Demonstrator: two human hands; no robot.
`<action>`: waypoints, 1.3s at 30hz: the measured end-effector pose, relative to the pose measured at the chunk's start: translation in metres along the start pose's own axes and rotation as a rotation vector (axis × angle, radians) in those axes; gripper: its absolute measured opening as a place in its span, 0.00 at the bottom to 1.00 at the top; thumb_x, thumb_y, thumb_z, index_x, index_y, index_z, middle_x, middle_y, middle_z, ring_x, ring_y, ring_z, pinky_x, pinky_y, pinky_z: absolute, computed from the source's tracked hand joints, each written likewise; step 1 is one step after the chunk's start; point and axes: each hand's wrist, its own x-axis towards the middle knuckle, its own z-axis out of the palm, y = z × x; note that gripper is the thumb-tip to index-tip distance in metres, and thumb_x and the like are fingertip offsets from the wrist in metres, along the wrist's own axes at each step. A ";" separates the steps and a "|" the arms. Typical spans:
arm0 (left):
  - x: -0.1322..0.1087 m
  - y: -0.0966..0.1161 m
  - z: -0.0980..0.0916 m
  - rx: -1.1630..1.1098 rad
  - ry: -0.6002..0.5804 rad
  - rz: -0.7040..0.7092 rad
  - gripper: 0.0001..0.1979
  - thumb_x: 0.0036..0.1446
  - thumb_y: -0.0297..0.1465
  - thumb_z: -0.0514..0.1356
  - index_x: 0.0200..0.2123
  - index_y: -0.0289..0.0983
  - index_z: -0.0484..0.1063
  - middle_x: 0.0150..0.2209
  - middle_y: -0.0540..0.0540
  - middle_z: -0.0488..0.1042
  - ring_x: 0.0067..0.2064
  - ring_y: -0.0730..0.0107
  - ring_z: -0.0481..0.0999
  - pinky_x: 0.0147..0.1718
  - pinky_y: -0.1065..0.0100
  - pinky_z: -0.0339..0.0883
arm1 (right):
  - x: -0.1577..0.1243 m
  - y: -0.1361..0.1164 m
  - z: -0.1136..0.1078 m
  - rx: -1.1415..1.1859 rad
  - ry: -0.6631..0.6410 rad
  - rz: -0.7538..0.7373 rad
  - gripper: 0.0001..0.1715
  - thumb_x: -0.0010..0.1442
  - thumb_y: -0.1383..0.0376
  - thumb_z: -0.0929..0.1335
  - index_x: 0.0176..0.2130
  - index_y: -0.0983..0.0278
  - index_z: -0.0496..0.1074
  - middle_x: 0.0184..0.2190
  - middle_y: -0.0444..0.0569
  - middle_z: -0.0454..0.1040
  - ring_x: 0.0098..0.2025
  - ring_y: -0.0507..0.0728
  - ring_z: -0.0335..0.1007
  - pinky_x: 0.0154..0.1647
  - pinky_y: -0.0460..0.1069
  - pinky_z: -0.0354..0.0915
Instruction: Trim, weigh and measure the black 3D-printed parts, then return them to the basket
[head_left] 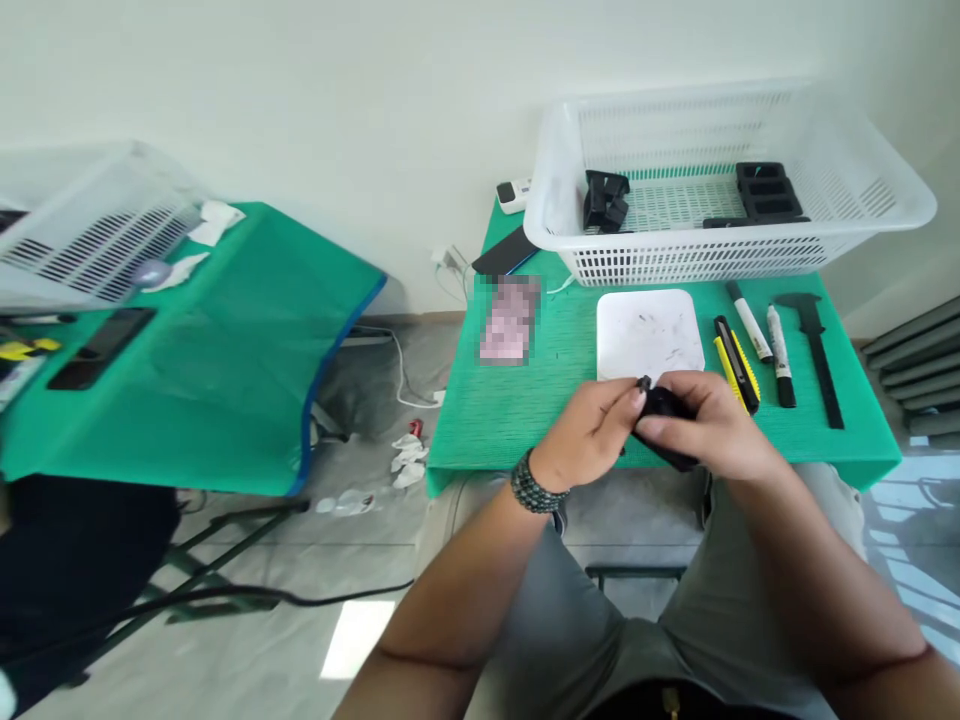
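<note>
At the near edge of the green table, my right hand (705,420) is wrapped round a black plastic part (666,415), whose full shape is hidden by the fingers. Close against it, my left hand (600,425) pinches a small dark piece (643,384) between thumb and fingertips. Whether that piece is joined to the black part I cannot tell. Just beyond both hands lies a white rounded lid or box (649,328) with dark smudges. To their right is a yellow and black utility knife (736,365).
Two markers (748,322) and a black caliper (817,355) lie at the right. Behind stands a white basket (735,262) holding several black parts (769,192). A dark phone (504,250) and a blurred pink item (510,320) are at the left. Another green table (247,320) stands further left.
</note>
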 end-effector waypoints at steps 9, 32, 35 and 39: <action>-0.003 0.000 0.010 0.098 0.207 0.092 0.23 0.75 0.42 0.49 0.25 0.40 0.58 0.21 0.53 0.62 0.24 0.72 0.61 0.25 0.66 0.52 | 0.002 0.014 0.019 0.194 0.140 0.040 0.35 0.56 0.38 0.75 0.21 0.63 0.71 0.18 0.41 0.63 0.22 0.49 0.52 0.22 0.46 0.54; -0.028 -0.004 0.087 0.417 -0.019 0.118 0.24 0.75 0.38 0.44 0.26 0.40 0.66 0.21 0.47 0.72 0.23 0.67 0.71 0.25 0.62 0.51 | 0.014 0.006 -0.016 0.777 0.654 -0.001 0.26 0.57 0.43 0.75 0.28 0.58 0.68 0.18 0.37 0.66 0.18 0.51 0.63 0.18 0.47 0.62; -0.024 0.000 0.066 0.333 0.107 0.069 0.25 0.76 0.41 0.43 0.27 0.40 0.64 0.21 0.49 0.68 0.22 0.68 0.67 0.25 0.63 0.52 | 0.017 0.010 -0.009 0.735 0.777 -0.035 0.22 0.62 0.44 0.72 0.32 0.58 0.72 0.21 0.38 0.71 0.23 0.53 0.71 0.27 0.49 0.71; -0.012 0.001 0.042 0.326 0.203 -0.003 0.26 0.75 0.47 0.43 0.30 0.41 0.64 0.22 0.50 0.67 0.23 0.68 0.65 0.24 0.64 0.51 | 0.020 0.017 0.005 0.727 0.812 -0.066 0.22 0.65 0.44 0.69 0.38 0.58 0.77 0.32 0.44 0.81 0.42 0.59 0.82 0.45 0.54 0.77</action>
